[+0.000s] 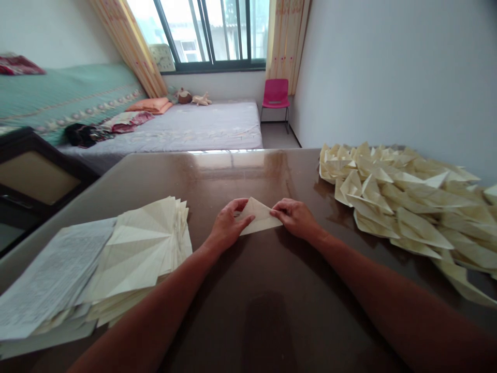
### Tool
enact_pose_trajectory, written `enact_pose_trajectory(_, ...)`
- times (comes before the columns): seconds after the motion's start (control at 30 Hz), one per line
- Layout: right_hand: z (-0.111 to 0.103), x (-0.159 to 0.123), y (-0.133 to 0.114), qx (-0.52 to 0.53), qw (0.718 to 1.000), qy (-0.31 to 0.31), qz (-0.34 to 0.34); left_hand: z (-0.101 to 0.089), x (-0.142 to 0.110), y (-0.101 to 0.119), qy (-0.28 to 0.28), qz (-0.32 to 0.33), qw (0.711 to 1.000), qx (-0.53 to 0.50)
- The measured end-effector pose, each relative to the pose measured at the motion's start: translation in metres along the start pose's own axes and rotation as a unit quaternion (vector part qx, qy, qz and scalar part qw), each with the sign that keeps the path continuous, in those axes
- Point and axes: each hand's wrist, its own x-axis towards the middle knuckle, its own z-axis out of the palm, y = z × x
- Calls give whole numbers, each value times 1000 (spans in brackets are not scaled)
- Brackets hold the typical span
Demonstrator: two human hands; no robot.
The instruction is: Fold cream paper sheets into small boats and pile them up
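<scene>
Between my two hands is a small folded sheet of cream paper (258, 218), its peak pointing away from me. My left hand (229, 224) grips its left end, with the thumb on the near face and the fingers behind. At the right corner my right hand (295, 216) pinches the paper between thumb and fingertips. To the left lies a stack of creased cream paper sheets (140, 243). A large heap of folded paper boats (404, 197), or similar pointed shapes, covers the right side of the table.
A glossy brown table (240, 171) carries everything. Printed sheets (58, 269) lie at its left, partly beside the creased stack. Past the far edge stand a bed (217, 122) and a pink chair (276, 94). A dark cabinet (34, 181) is at the left.
</scene>
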Motion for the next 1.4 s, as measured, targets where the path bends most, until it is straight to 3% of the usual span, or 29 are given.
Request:
enact_pose_trajectory(0.07,-2,2,4,-1,999,18,32,-3,3,-4,27,-6,1000,-9)
enact_pose_trajectory(0.2,-3,5,12,27,996,37,79,-6,7,-11,16,-44,996,-71)
enact_pose_trajectory(0.43,-2,4,9,51,995,28,84,-4,5,-13,50,-68,984,-157)
enact_pose_trajectory(0.63,0,3,5,80,991,30,108,-3,7,-15,76,-5,996,-42)
enact_pose_trajectory(1.03,3,3,6,120,987,66,82,-1,3,-5,62,-105,964,-236)
enact_pose_trajectory(1.23,5,2,9,137,986,77,62,-1,2,-2,71,-114,961,-242)
enact_pose_trajectory(1.4,3,3,7,143,984,57,86,-1,2,-3,55,-98,970,-215)
